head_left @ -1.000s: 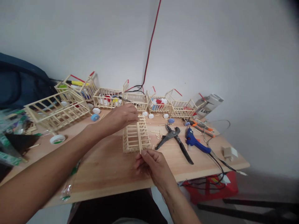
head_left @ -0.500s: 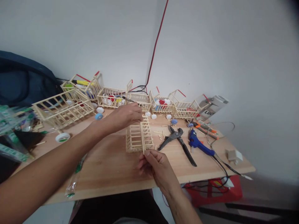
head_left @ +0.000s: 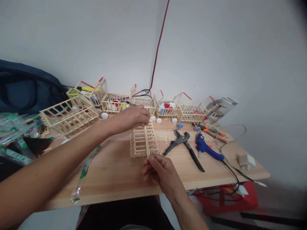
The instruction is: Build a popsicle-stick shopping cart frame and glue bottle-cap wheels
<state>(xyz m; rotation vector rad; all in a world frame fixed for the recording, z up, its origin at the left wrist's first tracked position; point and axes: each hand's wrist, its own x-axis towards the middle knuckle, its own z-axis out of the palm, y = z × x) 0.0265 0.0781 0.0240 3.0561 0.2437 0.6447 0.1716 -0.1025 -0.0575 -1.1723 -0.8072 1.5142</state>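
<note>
A small basket frame of thin wooden sticks [head_left: 143, 141] lies on the wooden table [head_left: 115, 172]. My left hand [head_left: 133, 117] is closed in a pinch on the frame's far end. My right hand [head_left: 160, 171] pinches the near end of a stick that stands along the frame's upper edge. Both forearms reach in from the lower left and the bottom.
Several finished stick baskets [head_left: 69, 113] with coloured bottle caps line the wall. Black pliers [head_left: 184, 145], a blue glue gun [head_left: 206, 148] with its cable, orange cutters [head_left: 213, 132] and loose caps lie to the right. Plastic wrappers [head_left: 14, 140] clutter the left; a red-black wire [head_left: 158, 48] hangs down the wall.
The view has shifted a little, so the table sits further right and lower. Both hands keep their pinch on the stick frame, which has hardly moved.
</note>
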